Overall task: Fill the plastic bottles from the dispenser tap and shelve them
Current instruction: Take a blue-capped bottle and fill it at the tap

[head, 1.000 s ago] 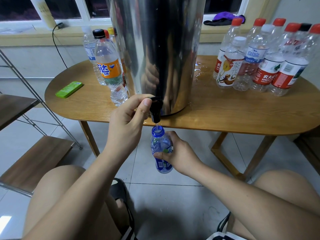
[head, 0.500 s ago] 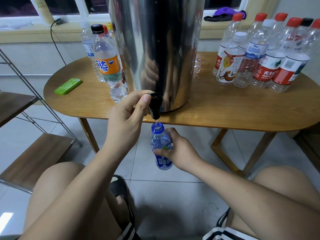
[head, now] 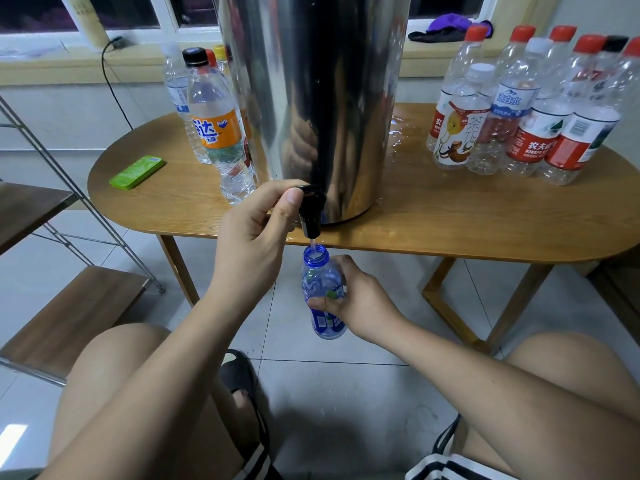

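Table (head: 450, 220): dispenser (head: 311, 98) mid-top, capped bottles (head: 540, 133) either side.
Tap (head: 311, 213): left hand (head: 252, 237) curls over it — water (head: 312, 244) runs.
Bottle (head: 320, 282): right hand (head: 360, 299) grips it just under the tap.
Change: nothing moved — still filling, not shelf-ready.

Very little differs from a second ago. The whole scene has slid slightly up the frame: the capped bottles (head: 526, 109) at upper right and the green case (head: 137, 171) on the bench (head: 450, 220) sit a touch higher. More of the striped shorts (head: 446, 469) shows along the bottom edge. Whether the water in the blue bottle (head: 323, 289) has risen cannot be told.
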A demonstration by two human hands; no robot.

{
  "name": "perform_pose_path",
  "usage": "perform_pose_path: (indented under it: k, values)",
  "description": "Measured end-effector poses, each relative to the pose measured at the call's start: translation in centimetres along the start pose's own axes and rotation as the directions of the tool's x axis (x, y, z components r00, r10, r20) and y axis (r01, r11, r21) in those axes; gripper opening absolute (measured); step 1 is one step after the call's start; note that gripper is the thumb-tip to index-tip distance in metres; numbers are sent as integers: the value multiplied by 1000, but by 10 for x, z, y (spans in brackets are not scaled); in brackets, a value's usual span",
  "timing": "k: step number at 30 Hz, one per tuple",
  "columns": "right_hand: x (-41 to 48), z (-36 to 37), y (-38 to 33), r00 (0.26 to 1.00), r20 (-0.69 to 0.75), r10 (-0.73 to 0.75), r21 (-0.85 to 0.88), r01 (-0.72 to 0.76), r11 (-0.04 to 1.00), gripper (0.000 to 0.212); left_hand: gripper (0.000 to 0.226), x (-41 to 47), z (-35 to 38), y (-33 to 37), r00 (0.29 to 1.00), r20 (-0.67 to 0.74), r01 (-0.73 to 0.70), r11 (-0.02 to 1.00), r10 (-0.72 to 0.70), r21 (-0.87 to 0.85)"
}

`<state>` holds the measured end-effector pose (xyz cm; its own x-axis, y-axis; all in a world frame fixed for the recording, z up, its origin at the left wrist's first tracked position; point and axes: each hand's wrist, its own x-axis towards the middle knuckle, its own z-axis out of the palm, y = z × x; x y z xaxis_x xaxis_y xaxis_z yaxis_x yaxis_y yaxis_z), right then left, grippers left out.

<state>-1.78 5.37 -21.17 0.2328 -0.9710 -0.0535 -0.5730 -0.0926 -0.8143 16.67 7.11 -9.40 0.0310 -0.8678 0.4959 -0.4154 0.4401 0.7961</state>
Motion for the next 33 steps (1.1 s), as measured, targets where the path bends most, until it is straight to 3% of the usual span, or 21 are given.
perform_pose_path:
  k: [33]
  values:
    - [0, 2, 1, 1000, -7, -2, -7, 2, 1000, 77, 24, 0, 1, 5, 1000, 0, -1, 1000, 1, -31]
